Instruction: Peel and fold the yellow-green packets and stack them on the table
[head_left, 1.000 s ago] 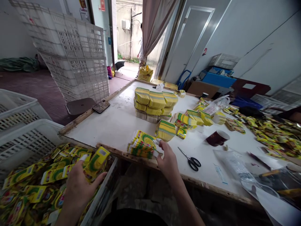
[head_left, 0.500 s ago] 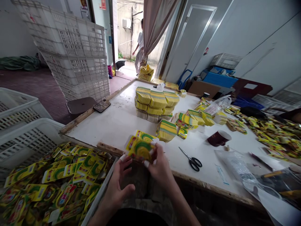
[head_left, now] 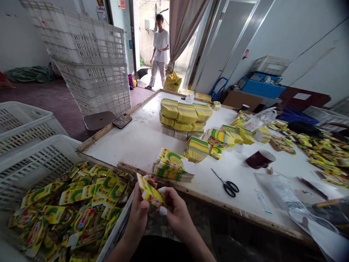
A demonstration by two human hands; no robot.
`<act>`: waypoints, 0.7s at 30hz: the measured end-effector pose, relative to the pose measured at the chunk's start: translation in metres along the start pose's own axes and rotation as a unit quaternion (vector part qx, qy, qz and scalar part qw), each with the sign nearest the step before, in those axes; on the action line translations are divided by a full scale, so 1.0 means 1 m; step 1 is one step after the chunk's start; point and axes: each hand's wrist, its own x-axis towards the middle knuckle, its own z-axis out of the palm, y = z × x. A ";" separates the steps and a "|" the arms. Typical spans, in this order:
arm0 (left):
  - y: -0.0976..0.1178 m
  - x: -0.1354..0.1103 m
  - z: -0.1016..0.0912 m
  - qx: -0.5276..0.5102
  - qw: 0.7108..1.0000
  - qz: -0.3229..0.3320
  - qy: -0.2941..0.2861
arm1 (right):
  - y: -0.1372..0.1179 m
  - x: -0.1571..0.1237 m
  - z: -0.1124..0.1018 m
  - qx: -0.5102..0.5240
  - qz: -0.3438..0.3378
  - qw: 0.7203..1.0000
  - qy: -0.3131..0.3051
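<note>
Both hands hold one flat yellow-and-green carton (head_left: 149, 193) just below the table's near edge. My left hand (head_left: 139, 214) grips it from the left with the thumb on its face. My right hand (head_left: 174, 213) pinches its right end with taped fingertips. A loose stack of the same flat cartons (head_left: 170, 165) lies on the white table (head_left: 136, 142) just beyond my hands. At my left, a white plastic crate (head_left: 51, 153) is filled with several more of these cartons.
Neat carton stacks (head_left: 185, 118) stand mid-table, with scissors (head_left: 227, 183), a dark red cup (head_left: 259, 159) and plastic bags (head_left: 283, 196) to the right. A phone (head_left: 122, 120) lies at the table's left edge. Stacked white crates (head_left: 89, 62) stand behind. A person (head_left: 159, 51) stands in the doorway.
My left hand left the crate and joined the right. A carton was lifted from the stack and drawn down toward me, tilted. The person in the doorway stepped into view.
</note>
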 end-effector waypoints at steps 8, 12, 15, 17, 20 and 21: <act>0.022 0.012 -0.028 0.051 0.991 -0.030 -0.119 | 0.000 -0.002 -0.033 -0.213 -0.121 0.969 0.036; 0.047 0.024 -0.051 0.108 0.967 -0.015 -0.229 | -0.010 -0.002 -0.043 -0.437 -0.230 0.868 0.054; 0.050 0.022 -0.043 0.274 0.924 -0.022 -0.268 | -0.014 -0.006 -0.036 -0.513 -0.287 0.809 0.000; 0.045 0.016 -0.028 0.322 0.898 -0.017 -0.298 | -0.010 -0.011 -0.029 -0.500 -0.303 0.811 -0.005; 0.033 0.005 -0.009 0.320 0.902 -0.008 -0.289 | 0.002 -0.018 -0.020 -0.384 -0.254 0.878 0.130; 0.029 0.001 -0.006 0.331 0.904 -0.012 -0.271 | 0.007 -0.019 -0.019 -0.323 -0.211 0.907 0.171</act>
